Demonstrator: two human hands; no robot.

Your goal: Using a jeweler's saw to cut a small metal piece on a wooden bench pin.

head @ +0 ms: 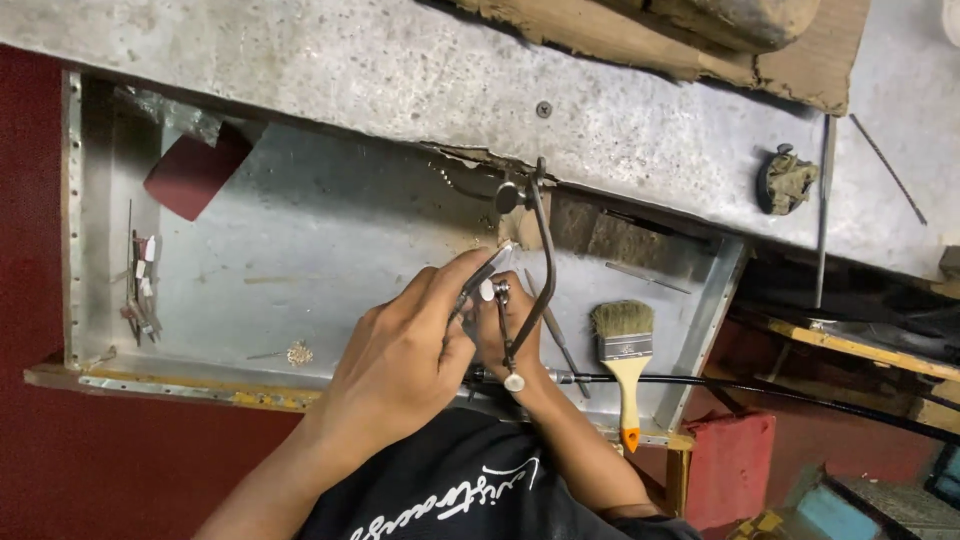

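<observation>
A small workpiece is pinched against the bench pin by the left hand, so it stays steady. The saw frame is gripped at its handle by the right hand, largely hidden. Filings are caught by the metal tray below, where a brush lies ready.

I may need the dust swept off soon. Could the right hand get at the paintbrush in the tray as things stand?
Probably yes, but not at once. The paintbrush lies uncovered in the metal tray, just beside the right hand, nothing between them. That hand is gripping the saw frame, so it would have to let go first.
</observation>
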